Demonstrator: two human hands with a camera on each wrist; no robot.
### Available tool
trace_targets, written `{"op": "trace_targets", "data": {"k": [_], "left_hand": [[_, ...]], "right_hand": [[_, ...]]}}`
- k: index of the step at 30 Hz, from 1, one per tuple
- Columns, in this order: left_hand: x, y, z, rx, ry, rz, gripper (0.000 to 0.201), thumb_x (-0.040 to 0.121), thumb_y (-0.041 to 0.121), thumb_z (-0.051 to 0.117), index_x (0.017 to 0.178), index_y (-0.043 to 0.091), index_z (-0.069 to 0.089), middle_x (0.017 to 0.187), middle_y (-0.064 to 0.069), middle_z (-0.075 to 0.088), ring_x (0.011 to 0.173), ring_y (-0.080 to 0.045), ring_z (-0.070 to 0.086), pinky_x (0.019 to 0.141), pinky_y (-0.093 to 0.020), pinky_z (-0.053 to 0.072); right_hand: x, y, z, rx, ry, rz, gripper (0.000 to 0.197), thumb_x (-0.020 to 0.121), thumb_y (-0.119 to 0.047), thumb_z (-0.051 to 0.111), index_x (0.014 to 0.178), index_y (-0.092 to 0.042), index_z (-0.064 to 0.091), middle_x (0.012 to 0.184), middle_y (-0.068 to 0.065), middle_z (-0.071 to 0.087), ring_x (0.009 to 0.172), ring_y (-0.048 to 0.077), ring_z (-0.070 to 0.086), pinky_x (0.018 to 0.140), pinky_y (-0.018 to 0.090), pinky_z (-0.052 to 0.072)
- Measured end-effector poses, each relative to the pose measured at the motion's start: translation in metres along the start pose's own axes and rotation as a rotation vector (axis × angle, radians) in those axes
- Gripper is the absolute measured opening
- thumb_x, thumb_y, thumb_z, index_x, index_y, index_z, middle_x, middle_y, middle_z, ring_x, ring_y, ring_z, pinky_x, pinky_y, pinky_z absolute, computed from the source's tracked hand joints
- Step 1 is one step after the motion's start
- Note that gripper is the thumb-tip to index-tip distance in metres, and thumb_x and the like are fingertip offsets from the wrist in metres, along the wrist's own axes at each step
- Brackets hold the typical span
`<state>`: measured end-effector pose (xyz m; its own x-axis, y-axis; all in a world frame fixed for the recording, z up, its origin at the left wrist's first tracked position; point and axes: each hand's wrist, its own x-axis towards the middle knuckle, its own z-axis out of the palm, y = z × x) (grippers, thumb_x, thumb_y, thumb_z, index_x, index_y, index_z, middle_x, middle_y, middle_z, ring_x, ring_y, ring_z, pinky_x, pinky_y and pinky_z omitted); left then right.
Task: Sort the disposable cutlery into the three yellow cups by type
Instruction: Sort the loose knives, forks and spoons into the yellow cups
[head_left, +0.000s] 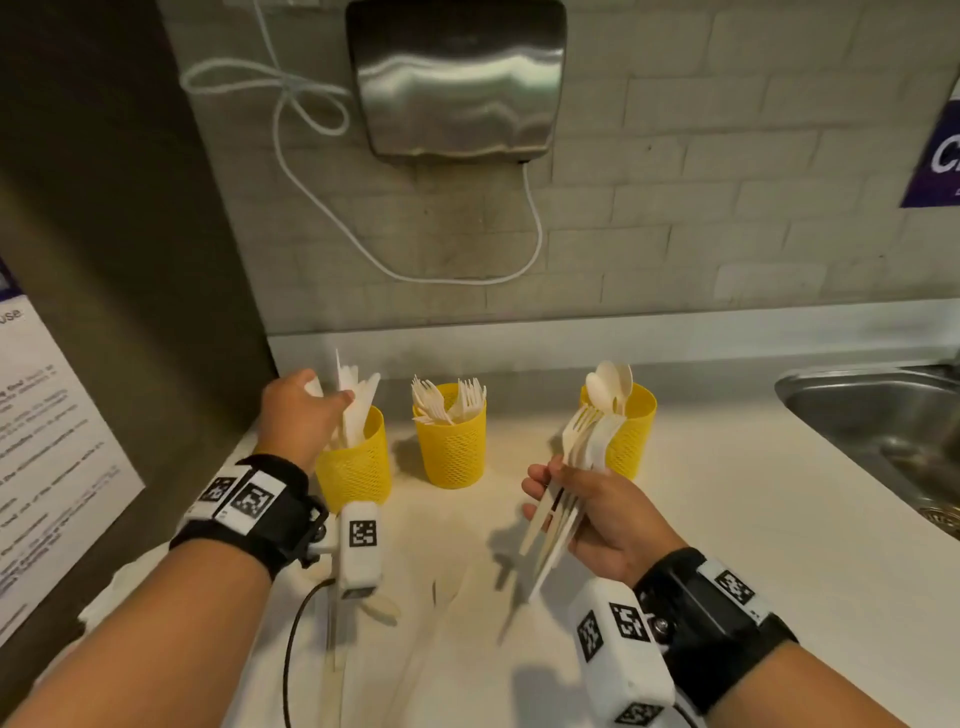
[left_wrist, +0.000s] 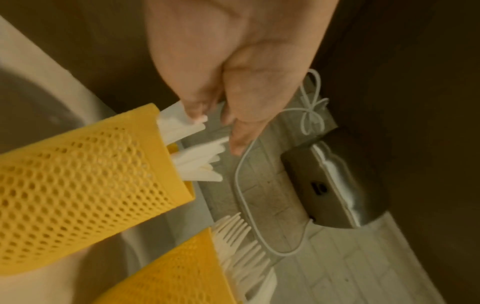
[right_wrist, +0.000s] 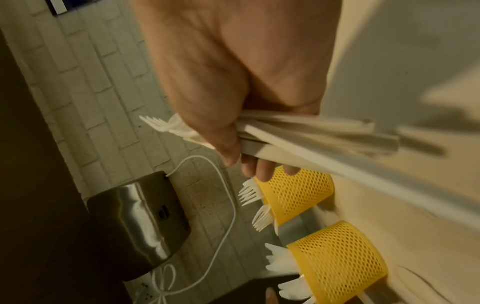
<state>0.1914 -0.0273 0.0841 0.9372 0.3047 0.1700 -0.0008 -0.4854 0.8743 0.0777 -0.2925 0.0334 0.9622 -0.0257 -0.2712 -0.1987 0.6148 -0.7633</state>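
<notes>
Three yellow mesh cups stand in a row on the pale counter. The left cup (head_left: 353, 467) (left_wrist: 91, 174) holds knives (head_left: 358, 400), the middle cup (head_left: 453, 447) (right_wrist: 298, 195) holds forks (head_left: 452, 400), and the right cup (head_left: 634, 431) holds spoons (head_left: 610, 382). My left hand (head_left: 332, 395) (left_wrist: 215, 123) hovers over the left cup's rim, thumb and fingers pinching a white knife (left_wrist: 179, 121) that stands in the cup. My right hand (head_left: 550, 483) (right_wrist: 233, 152) hangs in front of the right cup, gripping a bundle of mixed cutlery (head_left: 576, 457) (right_wrist: 311, 131) with fork tines up.
Pale loose cutlery (head_left: 384, 608) lies on the counter (head_left: 727, 519) near my left wrist. A steel sink (head_left: 883, 431) is set into the counter at the right. On the brick wall hangs a metal hand dryer (head_left: 457, 78) with a white cable (head_left: 535, 223). A dark panel (head_left: 104, 208) closes the left side.
</notes>
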Motion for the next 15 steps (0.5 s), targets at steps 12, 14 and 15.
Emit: {"op": "trace_targets", "data": {"k": [12, 14, 15], "left_hand": [[-0.14, 0.021, 0.083, -0.051, -0.719, 0.192, 0.025, 0.079, 0.02, 0.072, 0.1, 0.019, 0.058, 0.066, 0.006, 0.048, 0.065, -0.013, 0.05, 0.065, -0.03, 0.042], [-0.143, 0.018, 0.089, -0.07, -0.698, 0.15, 0.03, 0.078, 0.02, 0.072, 0.104, 0.015, 0.058, 0.063, 0.008, 0.044, 0.064, -0.013, 0.049, 0.064, -0.029, 0.041], [-0.144, 0.017, 0.09, -0.112, -0.703, 0.108, 0.03, 0.078, 0.017, 0.072, 0.104, 0.013, 0.059, 0.061, 0.008, 0.044, 0.063, -0.013, 0.05, 0.065, -0.031, 0.043]], "right_hand": [[-0.001, 0.008, 0.013, -0.056, -0.118, 0.102, 0.02, 0.08, -0.006, 0.062, 0.099, 0.0, 0.058, 0.08, 0.02, 0.063, 0.065, 0.029, 0.069, 0.055, 0.037, 0.058], [-0.002, 0.009, 0.011, -0.061, -0.125, 0.118, 0.02, 0.081, -0.009, 0.062, 0.098, 0.001, 0.058, 0.081, 0.021, 0.063, 0.066, 0.032, 0.068, 0.056, 0.039, 0.058], [-0.003, 0.01, 0.008, -0.047, -0.131, 0.124, 0.018, 0.082, -0.01, 0.062, 0.095, 0.001, 0.059, 0.079, 0.022, 0.064, 0.066, 0.033, 0.068, 0.056, 0.04, 0.058]]}}
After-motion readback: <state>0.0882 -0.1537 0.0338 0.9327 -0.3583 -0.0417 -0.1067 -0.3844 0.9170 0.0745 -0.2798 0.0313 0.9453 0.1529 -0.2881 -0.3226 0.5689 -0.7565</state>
